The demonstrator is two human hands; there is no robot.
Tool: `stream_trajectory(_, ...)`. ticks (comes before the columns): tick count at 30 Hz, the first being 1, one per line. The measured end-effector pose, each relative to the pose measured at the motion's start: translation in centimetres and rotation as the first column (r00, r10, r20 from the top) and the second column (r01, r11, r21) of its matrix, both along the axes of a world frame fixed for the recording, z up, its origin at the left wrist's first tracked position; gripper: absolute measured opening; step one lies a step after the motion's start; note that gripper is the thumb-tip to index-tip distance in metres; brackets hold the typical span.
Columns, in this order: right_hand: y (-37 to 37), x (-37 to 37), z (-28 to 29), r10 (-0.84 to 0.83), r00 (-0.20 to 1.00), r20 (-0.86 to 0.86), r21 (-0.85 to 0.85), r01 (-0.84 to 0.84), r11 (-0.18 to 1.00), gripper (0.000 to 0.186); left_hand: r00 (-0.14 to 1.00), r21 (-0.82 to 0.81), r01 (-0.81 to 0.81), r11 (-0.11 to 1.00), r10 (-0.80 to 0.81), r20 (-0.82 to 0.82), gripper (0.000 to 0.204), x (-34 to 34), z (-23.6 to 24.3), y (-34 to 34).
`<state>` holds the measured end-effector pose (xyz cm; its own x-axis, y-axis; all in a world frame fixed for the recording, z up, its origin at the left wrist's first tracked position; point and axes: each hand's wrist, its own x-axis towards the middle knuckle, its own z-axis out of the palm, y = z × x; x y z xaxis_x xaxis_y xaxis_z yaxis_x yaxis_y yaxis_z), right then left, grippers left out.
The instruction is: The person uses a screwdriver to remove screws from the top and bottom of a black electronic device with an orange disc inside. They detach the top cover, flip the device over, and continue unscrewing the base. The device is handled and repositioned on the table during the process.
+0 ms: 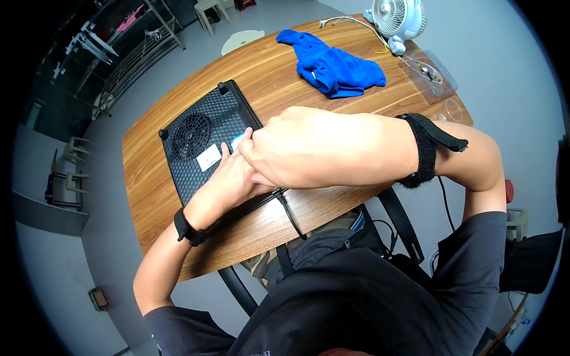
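A black, flat appliance (196, 118), like an induction cooker lying bottom up, is on the wooden table in front of me. Its underside has a round fan grille (190, 136), small feet and a white label (208, 157). My left hand (228, 178) rests over its near right part, fingers bent and partly covered by my right hand (270, 148). My right hand is closed, knuckles up, against the left. Whatever lies between them is hidden. A small blue and white patch (237, 141) shows beside the fingers. From below my hands a black cord (291, 216) runs over the table's near edge.
On the wooden table (154, 196), a crumpled blue cloth (338, 68) lies beyond my right forearm. A white fan (396, 21), a clear plastic tray (430, 77) and a clear round container (452, 111) sit at the far right. Shelving (130, 65) stands on the left.
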<state>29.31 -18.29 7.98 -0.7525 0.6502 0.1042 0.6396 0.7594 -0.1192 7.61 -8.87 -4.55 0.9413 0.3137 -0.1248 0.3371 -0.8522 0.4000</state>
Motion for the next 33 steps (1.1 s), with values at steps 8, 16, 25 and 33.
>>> stream_trajectory(8,-0.7,0.9,0.5,0.031,0.994,-0.106,-0.064,-0.038,0.997,0.034,0.999,0.018,-0.018,1.000,0.019,-0.036,0.077,-0.2,-0.3,0.1)
stream_trajectory(16,1.0,-0.8,-0.5,-0.082,0.997,0.000,-0.123,0.082,0.989,0.025,0.998,-0.050,-0.050,0.998,0.048,-0.043,0.067,0.0,0.9,-0.6)
stream_trajectory(25,0.5,1.1,0.1,0.042,0.997,-0.064,0.088,-0.036,0.995,0.033,1.000,0.025,-0.019,1.000,0.019,-0.008,0.066,0.1,1.0,-0.6)
stream_trajectory(33,0.1,-0.1,-0.5,0.086,0.994,-0.062,0.028,-0.084,0.996,0.034,0.997,0.022,-0.050,0.998,0.051,-0.061,0.075,-0.4,-0.4,-0.1)
